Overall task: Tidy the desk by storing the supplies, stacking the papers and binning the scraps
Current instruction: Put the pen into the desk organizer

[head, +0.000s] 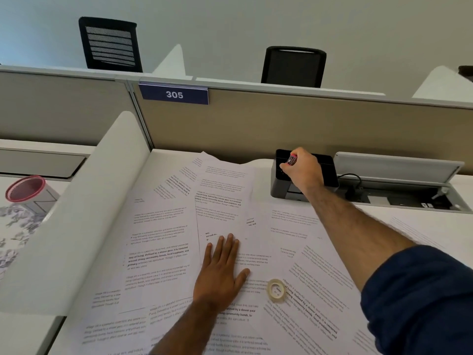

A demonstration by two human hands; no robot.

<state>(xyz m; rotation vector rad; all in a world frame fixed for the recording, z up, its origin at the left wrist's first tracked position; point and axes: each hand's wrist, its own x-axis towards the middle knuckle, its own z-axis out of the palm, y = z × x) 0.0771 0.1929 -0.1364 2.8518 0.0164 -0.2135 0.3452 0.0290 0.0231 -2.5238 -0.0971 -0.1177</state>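
Several printed papers lie spread and overlapping across the white desk. My left hand rests flat on them with straight fingers, near the desk's middle. My right hand reaches to the back and grips a small pink and red item just over a black organizer box by the partition. A roll of clear tape lies on the papers to the right of my left hand. A few small paper scraps sit on the sheets.
A white divider bounds the desk on the left; beyond it stands a pink-rimmed bin with crumpled paper around it. A beige partition labelled 305 closes the back. An open cable tray runs at the back right.
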